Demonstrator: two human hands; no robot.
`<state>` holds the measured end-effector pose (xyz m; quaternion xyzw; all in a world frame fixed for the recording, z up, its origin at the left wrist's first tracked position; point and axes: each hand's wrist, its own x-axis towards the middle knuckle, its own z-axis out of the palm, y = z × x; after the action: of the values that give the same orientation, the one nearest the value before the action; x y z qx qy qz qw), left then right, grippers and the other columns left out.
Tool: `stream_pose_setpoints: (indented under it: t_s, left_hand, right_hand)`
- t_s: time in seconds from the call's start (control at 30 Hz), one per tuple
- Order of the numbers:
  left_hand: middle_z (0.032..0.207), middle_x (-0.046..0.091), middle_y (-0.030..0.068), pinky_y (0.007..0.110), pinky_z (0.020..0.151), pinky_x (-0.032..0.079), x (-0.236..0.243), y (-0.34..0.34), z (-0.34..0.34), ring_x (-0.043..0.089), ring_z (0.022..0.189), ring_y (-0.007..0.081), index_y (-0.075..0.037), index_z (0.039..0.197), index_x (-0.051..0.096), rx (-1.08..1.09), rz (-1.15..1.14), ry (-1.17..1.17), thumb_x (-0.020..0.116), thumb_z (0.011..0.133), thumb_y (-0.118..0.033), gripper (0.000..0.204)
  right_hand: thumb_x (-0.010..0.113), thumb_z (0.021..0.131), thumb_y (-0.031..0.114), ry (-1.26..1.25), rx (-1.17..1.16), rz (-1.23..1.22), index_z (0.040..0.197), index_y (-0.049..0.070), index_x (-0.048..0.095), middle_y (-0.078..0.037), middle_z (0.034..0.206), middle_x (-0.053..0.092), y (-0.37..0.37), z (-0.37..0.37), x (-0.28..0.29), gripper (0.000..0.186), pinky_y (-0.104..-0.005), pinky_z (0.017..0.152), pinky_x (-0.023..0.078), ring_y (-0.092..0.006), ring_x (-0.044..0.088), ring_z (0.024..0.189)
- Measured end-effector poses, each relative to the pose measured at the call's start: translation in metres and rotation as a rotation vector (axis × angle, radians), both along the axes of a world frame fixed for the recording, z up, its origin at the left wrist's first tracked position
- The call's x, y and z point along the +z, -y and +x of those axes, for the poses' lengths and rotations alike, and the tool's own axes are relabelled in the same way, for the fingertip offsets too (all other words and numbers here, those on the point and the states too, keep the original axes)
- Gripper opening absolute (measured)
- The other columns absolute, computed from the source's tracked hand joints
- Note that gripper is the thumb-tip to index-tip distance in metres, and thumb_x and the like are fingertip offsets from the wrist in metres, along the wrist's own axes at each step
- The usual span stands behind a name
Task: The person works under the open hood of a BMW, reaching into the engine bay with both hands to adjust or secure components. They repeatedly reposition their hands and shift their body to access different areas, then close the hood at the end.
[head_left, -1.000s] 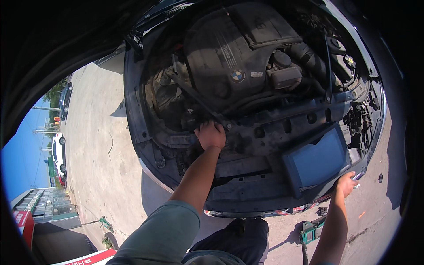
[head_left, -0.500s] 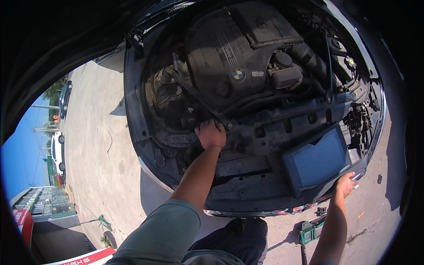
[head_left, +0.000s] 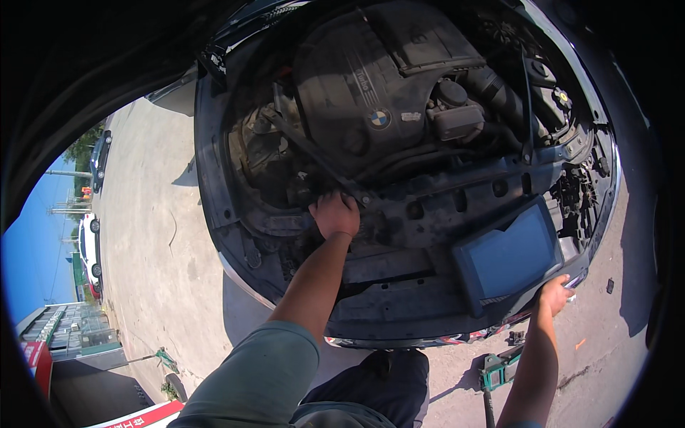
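Note:
I lean over a car's engine bay. My left hand is closed, its fingers curled down beside the lower end of a dark diagonal brace bar. What the fingertips grip is hidden under the hand. My right hand is bent round the car's front edge, at the corner on the right. A framed, tablet-like panel with a dark rim and a bluish flat face lies on the front of the bay, just left of and beyond the right hand.
A large dark engine cover fills the far middle. To its right sit a reservoir with a round cap and a second brace bar. A green floor jack stands on the concrete below the bumper. Parked cars line the left.
The whole view has shifted slightly, so everything appears a little further left. Both hands keep their places on the car.

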<state>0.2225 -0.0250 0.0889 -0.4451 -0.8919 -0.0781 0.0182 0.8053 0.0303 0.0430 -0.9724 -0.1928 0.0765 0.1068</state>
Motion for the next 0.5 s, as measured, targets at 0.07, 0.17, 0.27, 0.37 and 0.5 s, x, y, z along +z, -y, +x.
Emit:
stream_pose_setpoints:
  t_s: [0.07, 0.17, 0.27, 0.37, 0.5]
  left_hand:
    - [0.108, 0.071, 0.0128, 0.048, 0.104, 0.04, 0.0, 0.0, 0.0, 0.064, 0.11, 0.0303, -0.007, 0.105, 0.071, -0.001, 0.008, 0.004, 0.048, 0.097, -0.03, 0.034]
    - [0.106, 0.071, 0.0118, 0.048, 0.103, 0.04, -0.003, -0.001, 0.0, 0.064, 0.109, 0.0297, -0.007, 0.102, 0.07, -0.004, 0.031, -0.015, 0.048, 0.097, -0.03, 0.033]
    - [0.102, 0.072, 0.0103, 0.047, 0.102, 0.041, -0.006, 0.002, -0.002, 0.063, 0.107, 0.028, -0.007, 0.098, 0.07, -0.006, 0.06, -0.056, 0.048, 0.097, -0.03, 0.031]
    - [0.104, 0.072, 0.011, 0.048, 0.103, 0.04, -0.004, 0.001, 0.0, 0.063, 0.108, 0.0285, -0.007, 0.101, 0.07, -0.007, 0.05, -0.041, 0.048, 0.097, -0.03, 0.032]
    - [0.109, 0.071, 0.0126, 0.049, 0.106, 0.039, 0.0, 0.0, 0.0, 0.063, 0.111, 0.0298, -0.007, 0.107, 0.071, 0.002, 0.005, 0.012, 0.049, 0.097, -0.031, 0.034]
  right_hand:
    - [0.034, 0.099, 0.064, -0.007, -0.005, 0.006, 0.157, 0.002, 0.033, -0.034, 0.136, 0.061, 0.0, 0.003, -0.002, 0.085, -0.0547, 0.107, 0.045, -0.0497, 0.06, 0.125]
    - [0.032, 0.098, 0.067, -0.026, -0.011, 0.01, 0.158, 0.003, 0.031, -0.034, 0.139, 0.059, -0.001, 0.008, -0.004, 0.088, -0.0561, 0.109, 0.044, -0.0503, 0.058, 0.128]
    - [0.033, 0.099, 0.066, -0.028, -0.004, -0.002, 0.157, 0.002, 0.032, -0.034, 0.138, 0.06, -0.001, -0.001, 0.002, 0.087, -0.0556, 0.108, 0.045, -0.0502, 0.059, 0.126]
    - [0.034, 0.1, 0.062, -0.014, 0.003, -0.011, 0.156, 0.0, 0.033, -0.034, 0.134, 0.062, 0.0, -0.006, 0.011, 0.084, -0.0546, 0.106, 0.047, -0.05, 0.062, 0.123]
    - [0.035, 0.1, 0.063, -0.005, 0.002, -0.007, 0.156, 0.0, 0.033, -0.034, 0.134, 0.062, 0.0, -0.005, 0.011, 0.084, -0.0547, 0.106, 0.047, -0.0498, 0.061, 0.123]
